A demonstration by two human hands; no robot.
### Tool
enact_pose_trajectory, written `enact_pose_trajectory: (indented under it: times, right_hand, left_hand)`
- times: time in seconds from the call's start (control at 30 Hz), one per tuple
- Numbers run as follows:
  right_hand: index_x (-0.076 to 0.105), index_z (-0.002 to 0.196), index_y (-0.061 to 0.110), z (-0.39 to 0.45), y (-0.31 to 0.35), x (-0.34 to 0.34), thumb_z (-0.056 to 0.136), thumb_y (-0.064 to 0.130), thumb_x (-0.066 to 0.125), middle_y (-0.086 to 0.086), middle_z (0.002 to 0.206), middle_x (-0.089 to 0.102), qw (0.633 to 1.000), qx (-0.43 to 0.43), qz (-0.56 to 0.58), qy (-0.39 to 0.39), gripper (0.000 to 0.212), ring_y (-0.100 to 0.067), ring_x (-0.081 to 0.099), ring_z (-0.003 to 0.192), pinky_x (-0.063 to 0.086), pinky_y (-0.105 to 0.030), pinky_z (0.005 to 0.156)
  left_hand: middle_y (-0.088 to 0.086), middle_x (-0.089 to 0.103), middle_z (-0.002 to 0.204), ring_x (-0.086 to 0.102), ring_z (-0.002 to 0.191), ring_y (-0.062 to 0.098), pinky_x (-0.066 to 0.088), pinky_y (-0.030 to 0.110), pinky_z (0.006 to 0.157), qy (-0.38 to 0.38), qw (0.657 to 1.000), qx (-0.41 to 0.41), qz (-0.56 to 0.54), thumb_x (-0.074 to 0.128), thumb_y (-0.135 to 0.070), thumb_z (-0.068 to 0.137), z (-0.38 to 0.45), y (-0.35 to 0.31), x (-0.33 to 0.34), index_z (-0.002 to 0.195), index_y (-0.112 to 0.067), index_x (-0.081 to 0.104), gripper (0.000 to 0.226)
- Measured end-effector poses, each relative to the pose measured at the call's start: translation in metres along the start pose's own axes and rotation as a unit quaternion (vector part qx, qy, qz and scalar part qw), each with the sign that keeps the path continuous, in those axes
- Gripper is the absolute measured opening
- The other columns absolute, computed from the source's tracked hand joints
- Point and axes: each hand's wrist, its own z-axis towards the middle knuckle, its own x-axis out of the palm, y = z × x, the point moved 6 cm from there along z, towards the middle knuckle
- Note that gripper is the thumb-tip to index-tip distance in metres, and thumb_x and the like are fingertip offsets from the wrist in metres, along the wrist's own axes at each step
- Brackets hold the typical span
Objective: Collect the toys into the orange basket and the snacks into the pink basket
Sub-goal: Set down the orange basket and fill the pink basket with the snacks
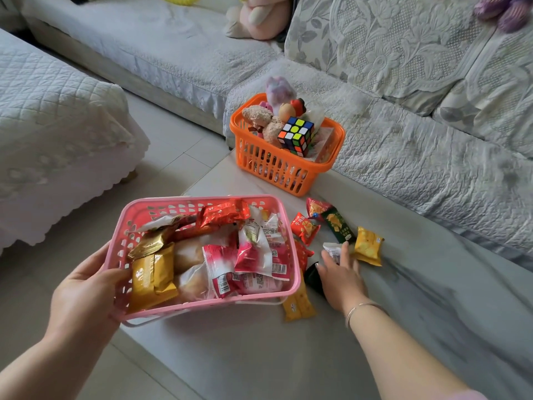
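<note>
Right hand (340, 277): fingers (344, 251) spread and extended, palm down, fingertips resting on a small white snack packet (331, 251); nothing is enclosed in the grasp. A black packet (314, 278) lies partly under the thumb side of this hand. A thin bracelet (360, 308) sits on the wrist.

Left hand (86, 293): fingers curled around the near left corner of the pink basket (202, 306), thumb inside the rim, holding the basket tilted and raised at that end. The basket carries wrapped snacks: a gold packet (153, 277) next to the thumb, pink-and-white packets (253, 255) toward the right side, a red packet (223, 212) at the far rim, and clear-wrapped pastries in the middle.

Loose snacks lie on the grey surface to the right of the pink basket: an orange packet (298, 306) touching its near right corner, a red chip bag (304, 228) just beside its right wall, a dark green packet (337, 225) and a yellow packet (367, 245) just beyond the right fingertips.

The orange basket (277, 168) stands farther back, against the edge of the sofa (418, 145), well apart from the pink basket. It holds a Rubik's cube (295, 134) tilted on top, a beige teddy bear (265, 122) to the left of the cube, and other plush toys behind.

A pink plush (259, 15) sits on the sofa at the far corner.
</note>
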Motion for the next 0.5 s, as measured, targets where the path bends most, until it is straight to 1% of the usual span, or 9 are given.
enact_pose_trajectory:
  times: [0.07,0.13,0.2,0.27,0.3,0.33,0.37,0.43,0.5]
  right_hand:
    - [0.034,0.142,0.02,-0.002,-0.001,-0.005,0.104,0.026,0.026,-0.018,0.158,-0.001,1.0,-0.014,-0.003,-0.023,0.039,-0.038,0.009,0.144,0.022,-0.042,0.112]
    - [0.045,0.136,0.02,0.0,-0.01,-0.01,0.102,0.024,0.036,-0.011,0.159,0.006,0.998,-0.001,0.037,-0.054,0.036,-0.033,0.02,0.142,0.033,-0.037,0.106]
    - [0.052,0.134,0.02,0.004,-0.022,-0.012,0.097,0.013,0.044,-0.008,0.158,0.02,0.994,0.002,0.053,-0.093,0.038,-0.029,0.031,0.137,0.04,-0.034,0.099]
    - [0.059,0.125,0.016,0.002,-0.03,-0.017,0.089,-0.002,0.044,-0.007,0.147,0.041,0.988,-0.002,0.069,-0.135,0.042,-0.03,0.045,0.125,0.044,-0.031,0.083]
    - [0.063,0.116,0.014,0.0,-0.034,-0.021,0.085,-0.006,0.045,-0.007,0.138,0.05,0.984,-0.001,0.082,-0.16,0.041,-0.03,0.051,0.115,0.041,-0.028,0.072]
    - [0.065,0.109,0.012,-0.003,-0.038,-0.025,0.082,-0.009,0.046,-0.006,0.128,0.056,0.979,-0.003,0.091,-0.182,0.038,-0.031,0.054,0.106,0.036,-0.027,0.066]
    - [0.066,0.103,0.01,-0.005,-0.04,-0.03,0.08,-0.01,0.048,-0.006,0.122,0.06,0.974,-0.01,0.095,-0.203,0.036,-0.032,0.056,0.099,0.033,-0.026,0.064]
    - [0.068,0.097,0.009,-0.015,-0.044,-0.044,0.078,-0.013,0.052,-0.007,0.117,0.064,0.964,-0.024,0.103,-0.245,0.033,-0.034,0.059,0.092,0.035,-0.027,0.06]
    - [0.069,0.091,0.008,-0.024,-0.043,-0.064,0.074,-0.013,0.057,-0.013,0.121,0.065,0.949,-0.043,0.128,-0.285,0.029,-0.035,0.063,0.095,0.047,-0.032,0.062]
  left_hand:
    - [0.004,0.075,0.106,0.074,0.083,0.028,0.061,0.046,0.056,-0.004,1.0,-0.001,0.001,0.054,0.011,0.089,-0.003,0.0,0.001,0.117,-0.028,0.072,0.052]
    - [0.003,0.074,0.103,0.073,0.077,0.025,0.06,0.04,0.051,-0.006,1.0,0.001,0.002,0.054,0.011,0.089,-0.009,-0.001,0.004,0.118,-0.028,0.071,0.052]
    - [0.003,0.073,0.103,0.072,0.077,0.025,0.059,0.039,0.048,-0.01,1.0,-0.002,0.003,0.053,0.011,0.09,-0.014,-0.002,0.005,0.12,-0.027,0.07,0.052]
    - [0.003,0.072,0.105,0.072,0.082,0.027,0.059,0.039,0.048,-0.014,1.0,-0.006,-0.002,0.053,0.01,0.092,-0.021,-0.003,0.006,0.121,-0.026,0.07,0.049]
    - [0.003,0.072,0.105,0.072,0.082,0.027,0.059,0.039,0.047,-0.015,1.0,-0.008,-0.003,0.053,0.009,0.093,-0.025,-0.003,0.006,0.122,-0.027,0.069,0.048]
    - [0.003,0.072,0.105,0.072,0.082,0.027,0.059,0.038,0.047,-0.017,1.0,-0.01,-0.001,0.053,0.008,0.093,-0.029,-0.004,0.006,0.122,-0.027,0.069,0.048]
    - [0.003,0.072,0.105,0.072,0.082,0.027,0.058,0.037,0.046,-0.018,1.0,-0.01,-0.001,0.053,0.009,0.093,-0.032,-0.004,0.006,0.124,-0.026,0.068,0.049]
    - [0.003,0.071,0.106,0.071,0.083,0.027,0.059,0.037,0.046,-0.019,1.0,-0.009,-0.002,0.054,0.008,0.093,-0.04,-0.006,0.006,0.126,-0.026,0.068,0.049]
    - [0.001,0.07,0.108,0.072,0.085,0.026,0.06,0.04,0.048,-0.023,1.0,-0.011,0.001,0.055,0.004,0.095,-0.047,-0.006,0.006,0.126,-0.028,0.067,0.046]
